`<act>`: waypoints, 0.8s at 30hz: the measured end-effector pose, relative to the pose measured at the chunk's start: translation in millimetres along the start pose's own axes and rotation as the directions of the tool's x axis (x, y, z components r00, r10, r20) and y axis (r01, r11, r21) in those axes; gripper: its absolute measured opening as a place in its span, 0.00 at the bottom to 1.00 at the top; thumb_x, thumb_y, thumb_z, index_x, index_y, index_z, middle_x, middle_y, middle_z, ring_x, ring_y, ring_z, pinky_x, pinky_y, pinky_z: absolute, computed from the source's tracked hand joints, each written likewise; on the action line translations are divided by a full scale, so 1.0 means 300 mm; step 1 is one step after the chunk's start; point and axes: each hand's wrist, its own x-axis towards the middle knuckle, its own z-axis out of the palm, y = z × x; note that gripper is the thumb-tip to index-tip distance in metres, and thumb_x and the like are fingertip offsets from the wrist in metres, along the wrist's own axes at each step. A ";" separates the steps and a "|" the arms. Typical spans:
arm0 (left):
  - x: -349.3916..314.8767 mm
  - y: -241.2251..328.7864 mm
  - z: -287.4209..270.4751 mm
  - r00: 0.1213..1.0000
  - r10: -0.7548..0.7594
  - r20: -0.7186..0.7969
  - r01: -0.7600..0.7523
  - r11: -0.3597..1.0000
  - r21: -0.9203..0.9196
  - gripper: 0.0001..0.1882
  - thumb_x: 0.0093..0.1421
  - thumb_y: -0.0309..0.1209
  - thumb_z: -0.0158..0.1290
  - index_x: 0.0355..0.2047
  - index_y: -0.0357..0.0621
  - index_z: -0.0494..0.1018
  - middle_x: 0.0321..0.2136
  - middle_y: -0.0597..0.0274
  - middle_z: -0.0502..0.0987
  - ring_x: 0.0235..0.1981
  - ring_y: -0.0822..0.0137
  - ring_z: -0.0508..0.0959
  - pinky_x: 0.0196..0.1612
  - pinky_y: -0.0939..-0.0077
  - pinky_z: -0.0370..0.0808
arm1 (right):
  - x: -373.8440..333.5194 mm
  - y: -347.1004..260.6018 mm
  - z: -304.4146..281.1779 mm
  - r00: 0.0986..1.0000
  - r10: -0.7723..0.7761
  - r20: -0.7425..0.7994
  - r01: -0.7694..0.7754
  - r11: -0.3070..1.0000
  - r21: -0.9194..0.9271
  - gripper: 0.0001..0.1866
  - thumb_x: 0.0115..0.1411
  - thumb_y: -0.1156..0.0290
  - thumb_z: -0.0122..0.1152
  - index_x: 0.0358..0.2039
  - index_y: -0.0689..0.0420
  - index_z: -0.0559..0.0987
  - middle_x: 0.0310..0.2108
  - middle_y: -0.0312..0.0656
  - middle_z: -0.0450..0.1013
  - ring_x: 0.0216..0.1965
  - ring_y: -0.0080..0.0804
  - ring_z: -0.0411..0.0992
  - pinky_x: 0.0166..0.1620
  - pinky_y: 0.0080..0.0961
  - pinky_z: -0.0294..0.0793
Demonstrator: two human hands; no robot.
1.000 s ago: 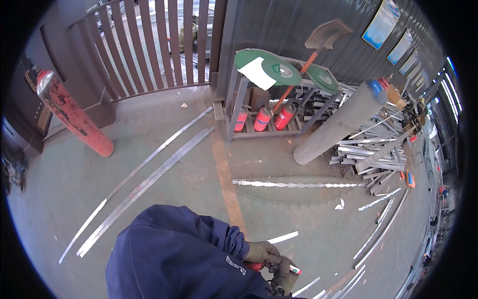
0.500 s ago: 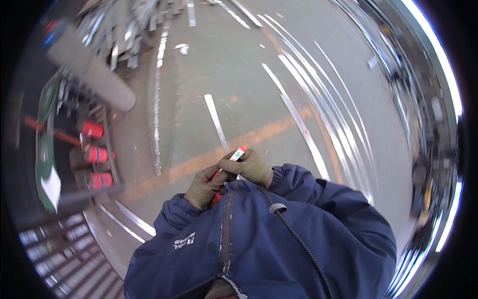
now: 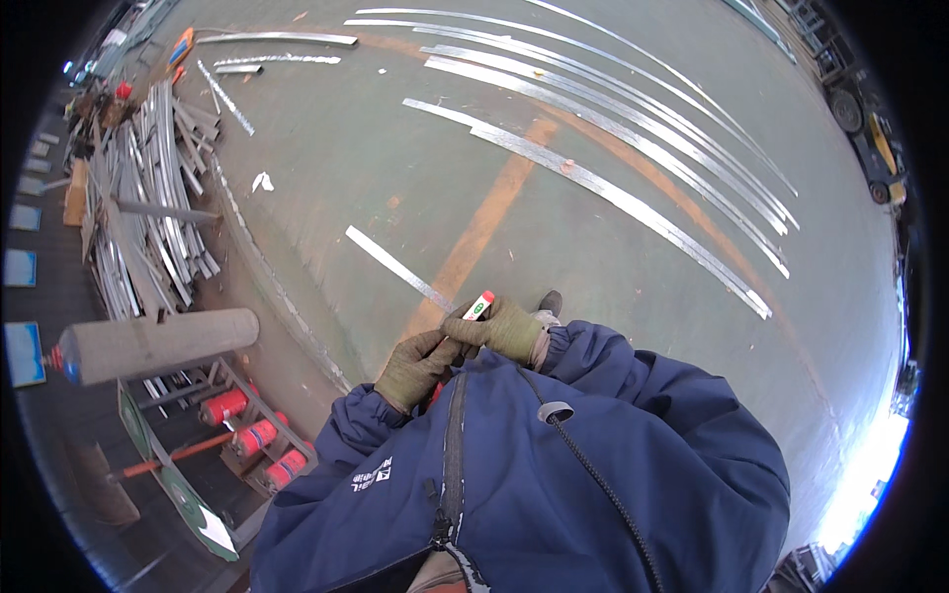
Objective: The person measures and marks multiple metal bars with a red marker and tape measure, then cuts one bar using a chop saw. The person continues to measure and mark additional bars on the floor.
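Note:
Close in front of my chest, both gloved hands meet. My right hand [image 3: 509,329] is closed around a white marker [image 3: 477,306] with a red end, which sticks up between thumb and fingers. My left hand [image 3: 415,368] is closed too, its fingertips pressed against the right hand just below the marker; what they grip is hidden. A bit of something red [image 3: 436,391] shows under the left hand, too covered to name. Beyond my hands a short flat metal strip [image 3: 393,261] lies on the green floor.
Several long metal strips [image 3: 613,188] lie across the floor ahead. At left are a heap of metal profiles [image 3: 148,188], a grey gas cylinder [image 3: 163,344] and red fire extinguishers [image 3: 259,435] in a rack. A forklift [image 3: 872,148] stands at far right.
My view has swung to the right, so the strips, cylinder and extinguishers sit differently in it. Both hands keep the same closed hold, with the marker still in the right.

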 end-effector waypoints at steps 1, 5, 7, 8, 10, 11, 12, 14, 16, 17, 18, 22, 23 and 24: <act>0.047 0.025 0.038 1.000 -0.017 0.006 0.017 1.000 0.026 0.17 0.71 0.43 0.55 0.44 0.39 0.80 0.35 0.69 0.79 0.31 0.79 0.74 0.34 0.83 0.71 | -0.004 0.001 -0.066 1.000 -0.003 0.001 0.003 1.000 0.016 0.14 0.62 0.58 0.71 0.37 0.57 0.85 0.30 0.37 0.81 0.30 0.25 0.77 0.36 0.26 0.77; 0.242 0.111 0.216 0.996 -0.082 0.030 0.079 0.994 0.075 0.18 0.71 0.42 0.55 0.46 0.39 0.80 0.37 0.69 0.79 0.34 0.78 0.74 0.37 0.81 0.72 | -0.038 -0.006 -0.342 1.000 -0.021 0.000 0.021 0.998 0.062 0.15 0.61 0.57 0.72 0.40 0.56 0.86 0.31 0.36 0.81 0.32 0.24 0.77 0.37 0.26 0.76; 0.336 0.167 0.312 0.994 -0.062 0.090 0.046 0.984 0.171 0.19 0.71 0.42 0.55 0.51 0.38 0.78 0.41 0.67 0.80 0.38 0.77 0.75 0.42 0.80 0.73 | -0.089 -0.040 -0.480 0.999 -0.028 -0.024 0.030 0.997 0.065 0.16 0.62 0.57 0.71 0.41 0.56 0.86 0.32 0.36 0.82 0.33 0.24 0.77 0.38 0.26 0.76; 0.386 0.194 0.363 0.990 -0.056 0.126 0.027 0.976 0.218 0.20 0.72 0.41 0.55 0.53 0.38 0.77 0.43 0.66 0.80 0.40 0.76 0.76 0.44 0.80 0.73 | -0.127 -0.060 -0.549 0.998 -0.032 -0.051 0.036 0.997 0.067 0.17 0.62 0.56 0.71 0.42 0.56 0.86 0.33 0.36 0.82 0.33 0.24 0.77 0.38 0.26 0.76; 0.470 0.288 0.484 0.980 -0.128 0.155 0.091 0.971 0.222 0.21 0.72 0.40 0.54 0.58 0.37 0.74 0.47 0.65 0.80 0.45 0.75 0.76 0.49 0.78 0.74 | -0.192 -0.107 -0.659 0.995 -0.045 -0.093 0.049 0.998 0.049 0.18 0.62 0.55 0.70 0.43 0.56 0.86 0.34 0.37 0.82 0.34 0.24 0.77 0.39 0.26 0.77; 0.506 0.328 0.537 0.973 -0.159 0.167 0.120 0.968 0.219 0.22 0.72 0.39 0.54 0.60 0.37 0.73 0.49 0.64 0.79 0.47 0.74 0.76 0.52 0.77 0.74 | -0.195 -0.098 -0.711 0.994 -0.051 -0.099 0.055 0.998 0.041 0.18 0.63 0.55 0.70 0.44 0.56 0.86 0.35 0.37 0.82 0.36 0.23 0.78 0.40 0.25 0.77; 0.554 0.349 0.586 0.965 -0.156 0.212 0.105 0.967 0.231 0.23 0.72 0.38 0.54 0.61 0.36 0.72 0.50 0.63 0.79 0.49 0.73 0.76 0.54 0.76 0.74 | -0.223 -0.097 -0.761 0.988 -0.063 -0.142 0.079 0.991 0.110 0.18 0.63 0.56 0.70 0.44 0.57 0.86 0.36 0.37 0.82 0.36 0.23 0.78 0.41 0.25 0.78; 0.653 0.383 0.672 0.941 -0.153 0.303 0.076 0.965 0.252 0.25 0.72 0.37 0.54 0.63 0.36 0.70 0.53 0.61 0.79 0.52 0.70 0.77 0.57 0.74 0.74 | -0.283 -0.089 -0.846 0.970 -0.074 -0.231 0.131 0.961 0.242 0.17 0.63 0.58 0.70 0.44 0.58 0.86 0.37 0.37 0.82 0.37 0.23 0.78 0.41 0.25 0.78; 0.712 0.475 0.787 0.905 -0.249 0.345 0.171 0.956 0.239 0.25 0.70 0.37 0.57 0.61 0.35 0.71 0.52 0.60 0.79 0.52 0.70 0.77 0.57 0.73 0.74 | -0.346 -0.105 -0.922 0.944 -0.115 -0.308 0.211 0.930 0.300 0.16 0.62 0.62 0.71 0.43 0.61 0.85 0.37 0.38 0.82 0.38 0.24 0.78 0.42 0.24 0.79; 0.755 0.487 0.824 0.893 -0.256 0.370 0.151 0.945 0.289 0.24 0.70 0.38 0.58 0.60 0.36 0.72 0.50 0.60 0.80 0.51 0.70 0.77 0.56 0.74 0.74 | -0.374 -0.101 -0.956 0.931 -0.111 -0.348 0.233 0.913 0.333 0.15 0.62 0.63 0.71 0.43 0.61 0.85 0.37 0.38 0.82 0.38 0.24 0.78 0.42 0.24 0.79; 0.791 0.504 0.857 0.885 -0.262 0.385 0.130 0.933 0.337 0.24 0.69 0.40 0.59 0.59 0.36 0.73 0.49 0.60 0.80 0.50 0.71 0.78 0.54 0.74 0.74 | -0.395 -0.101 -0.986 0.919 -0.107 -0.380 0.256 0.895 0.366 0.15 0.62 0.63 0.71 0.42 0.62 0.85 0.37 0.38 0.82 0.38 0.25 0.78 0.42 0.24 0.79; 0.973 0.588 1.034 0.784 -0.398 0.477 0.007 0.773 0.634 0.28 0.67 0.43 0.61 0.61 0.38 0.73 0.53 0.57 0.79 0.54 0.69 0.76 0.58 0.72 0.73 | -0.497 -0.081 -1.121 0.850 -0.043 -0.524 0.315 0.839 0.443 0.16 0.64 0.63 0.68 0.44 0.63 0.83 0.39 0.39 0.81 0.39 0.25 0.78 0.43 0.24 0.79; 1.008 0.594 1.076 0.778 -0.393 0.491 -0.019 0.766 0.643 0.28 0.67 0.44 0.61 0.60 0.39 0.73 0.52 0.57 0.79 0.53 0.69 0.77 0.57 0.72 0.73 | -0.524 -0.077 -1.152 0.827 -0.029 -0.562 0.322 0.844 0.429 0.16 0.65 0.64 0.67 0.46 0.64 0.83 0.41 0.40 0.81 0.40 0.25 0.78 0.44 0.25 0.78; 1.043 0.601 1.119 0.776 -0.385 0.500 -0.043 0.758 0.651 0.28 0.67 0.44 0.61 0.60 0.39 0.74 0.51 0.58 0.80 0.52 0.69 0.77 0.56 0.72 0.73 | -0.543 -0.074 -1.183 0.799 -0.014 -0.601 0.346 0.828 0.442 0.17 0.65 0.64 0.67 0.46 0.64 0.82 0.41 0.41 0.81 0.41 0.27 0.78 0.45 0.26 0.79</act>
